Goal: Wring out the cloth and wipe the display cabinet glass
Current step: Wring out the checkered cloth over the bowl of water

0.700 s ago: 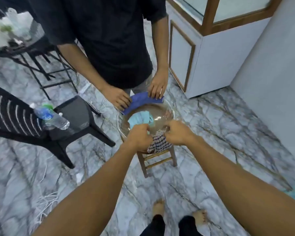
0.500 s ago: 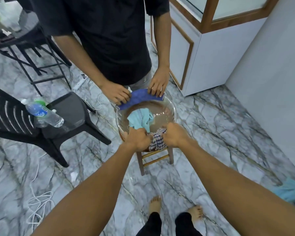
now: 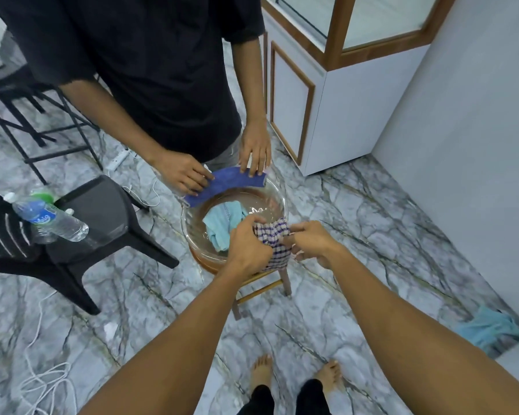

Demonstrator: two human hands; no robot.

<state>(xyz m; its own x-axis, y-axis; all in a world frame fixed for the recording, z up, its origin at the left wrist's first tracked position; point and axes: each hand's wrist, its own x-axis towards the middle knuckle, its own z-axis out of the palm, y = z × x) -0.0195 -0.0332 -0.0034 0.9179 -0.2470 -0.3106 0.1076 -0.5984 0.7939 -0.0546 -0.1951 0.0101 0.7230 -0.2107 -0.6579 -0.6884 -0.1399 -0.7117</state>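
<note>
Left hand [image 3: 246,247] is fisted round one end of the checked cloth [image 3: 271,235], and right hand [image 3: 312,244] pinches the other end. The cloth sits half over the near rim of the bowl [image 3: 267,202]. Twisted there, I'd guess water runs onto the floor [image 3: 357,229] by bare feet [image 3: 261,369]. A hard tug might also shove the bowl off its small stool [image 3: 261,290]. The cabinet [image 3: 345,115] stands well apart.
</note>
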